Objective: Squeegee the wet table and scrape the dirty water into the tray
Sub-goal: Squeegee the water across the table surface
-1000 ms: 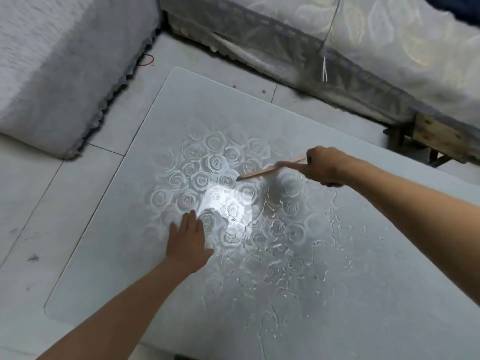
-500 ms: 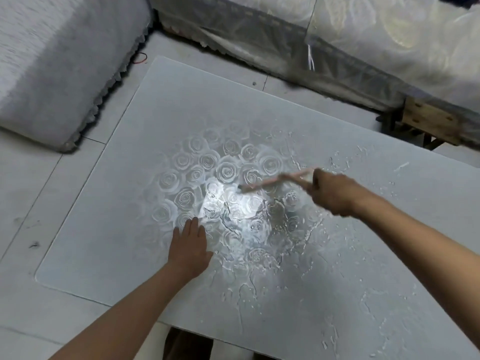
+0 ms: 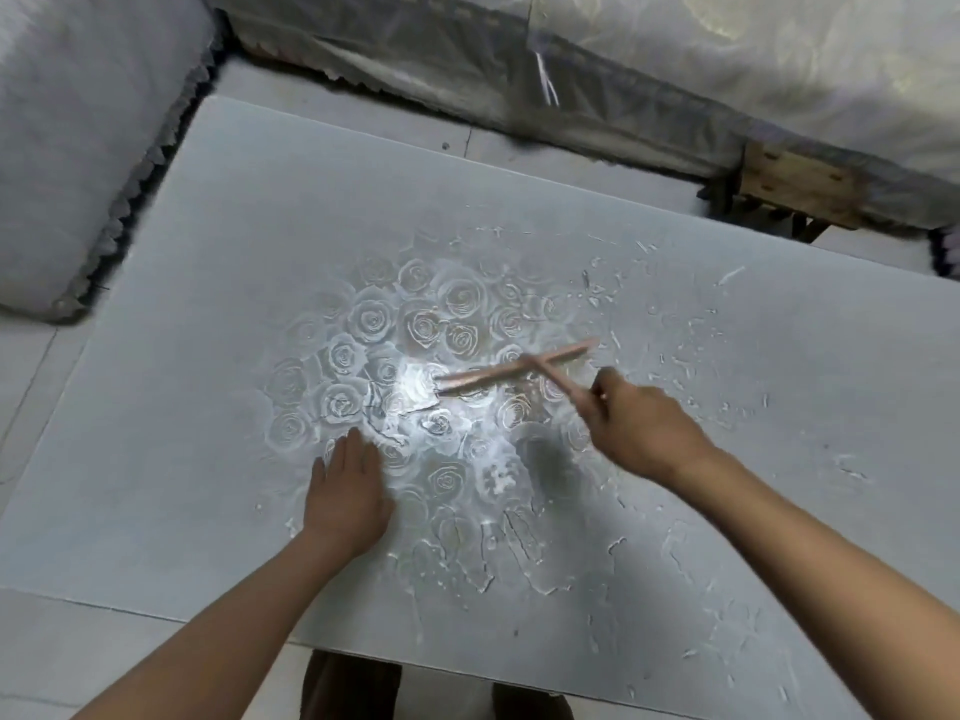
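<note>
a pale copper-coloured squeegee (image 3: 514, 372), t-shaped, lies low over the middle of the wet table (image 3: 208, 387), its long blade running left to right across a patch of rose patterns and glare. the right hand (image 3: 639, 428) grips the end of its handle, fingers curled round it; motion blur smears the handle, so whether the blade touches the surface cannot be told. the left hand (image 3: 345, 491) is pressed flat on the tabletop just left of the bright patch, fingers together and pointing away from the person. beads and streaks of water (image 3: 524, 537) lie scattered over the centre and right of the grey top, while its left side looks smooth. both bare forearms enter from the lower edge, the right one cut off by the frame corner. below the table's near edge a dark brown shape (image 3: 353, 688) shows, only partly seen and hard to identify. no tray can be made out in this view. a grey cushioned seat (image 3: 78, 148) with a scalloped trim stands at upper left on a pale tiled floor (image 3: 62, 646); cloth-draped furniture (image 3: 727, 59) and a wooden block (image 3: 800, 187) line the far side.
</note>
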